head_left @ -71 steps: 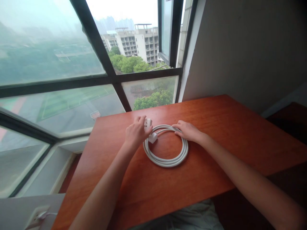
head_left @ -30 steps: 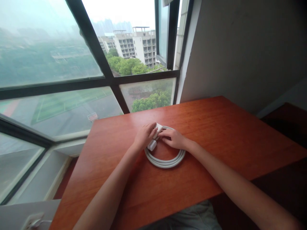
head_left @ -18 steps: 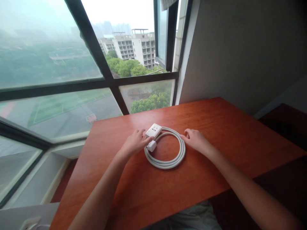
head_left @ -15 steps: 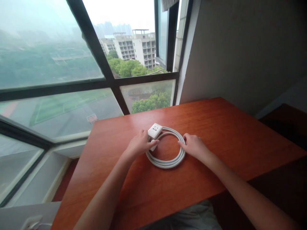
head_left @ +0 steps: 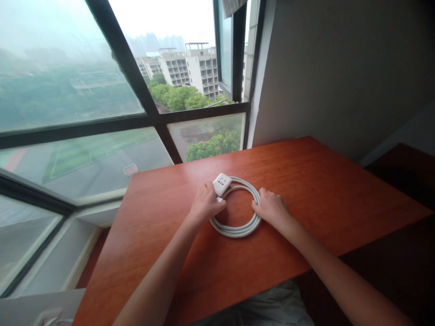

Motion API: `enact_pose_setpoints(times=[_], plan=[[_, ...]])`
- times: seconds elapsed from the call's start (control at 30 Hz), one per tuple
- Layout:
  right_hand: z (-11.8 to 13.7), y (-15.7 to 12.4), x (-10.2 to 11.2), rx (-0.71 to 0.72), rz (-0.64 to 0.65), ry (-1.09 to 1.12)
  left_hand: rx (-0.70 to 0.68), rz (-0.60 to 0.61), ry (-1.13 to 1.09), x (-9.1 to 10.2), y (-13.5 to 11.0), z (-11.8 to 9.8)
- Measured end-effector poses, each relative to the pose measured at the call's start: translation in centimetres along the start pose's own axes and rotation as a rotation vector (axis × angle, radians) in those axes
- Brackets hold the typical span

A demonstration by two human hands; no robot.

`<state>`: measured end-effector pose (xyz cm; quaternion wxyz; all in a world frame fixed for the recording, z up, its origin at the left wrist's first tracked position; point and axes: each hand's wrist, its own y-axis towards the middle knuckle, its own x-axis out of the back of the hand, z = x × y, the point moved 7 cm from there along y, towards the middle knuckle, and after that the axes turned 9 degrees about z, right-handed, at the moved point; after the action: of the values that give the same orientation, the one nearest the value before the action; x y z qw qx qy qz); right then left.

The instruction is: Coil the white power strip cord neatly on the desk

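A white extension cord (head_left: pixel 234 232) lies coiled in a ring of several loops on the reddish-brown table (head_left: pixel 292 176). Its square socket head (head_left: pixel 222 183) rests at the upper left of the ring, holes facing up. My left hand (head_left: pixel 205 203) is closed on the coil's left side just below the socket head, covering most of the plug (head_left: pixel 219 199). On the right side, my right hand (head_left: pixel 272 206) grips the bundled loops between thumb and fingers.
A dark-framed window (head_left: pixel 156 118) runs along the table's far and left sides, with one pane (head_left: pixel 226 54) swung outward. A grey wall (head_left: pixel 322 68) stands at the back right. Another dark wooden surface (head_left: pixel 404 167) is at the far right. A wall outlet (head_left: pixel 49 317) is at lower left.
My left hand has shifted slightly right and its fingers have closed further over the plug, which shows less now. The socket head has turned a little. My right hand stays on the loops.
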<state>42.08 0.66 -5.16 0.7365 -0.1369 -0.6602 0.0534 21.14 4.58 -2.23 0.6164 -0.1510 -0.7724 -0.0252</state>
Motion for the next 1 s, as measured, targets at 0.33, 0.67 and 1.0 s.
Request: enact_pose_setpoints(times=[0.33,0.67,1.0], plan=[[-6.0,1.9,1.7,-0.127,-0.077,0.02,-0.082,0.066,-0.12,-1.7,4.3,-4.6],[-13.8,4.4,2.4,-0.225,-0.106,0.06,-0.14,0.064,-0.103,-2.9,10.1,-12.3],[-10.6,2.6,4.4,-0.145,-0.201,0.063,-0.18,-0.065,-0.293,-2.5,8.2,-9.8]])
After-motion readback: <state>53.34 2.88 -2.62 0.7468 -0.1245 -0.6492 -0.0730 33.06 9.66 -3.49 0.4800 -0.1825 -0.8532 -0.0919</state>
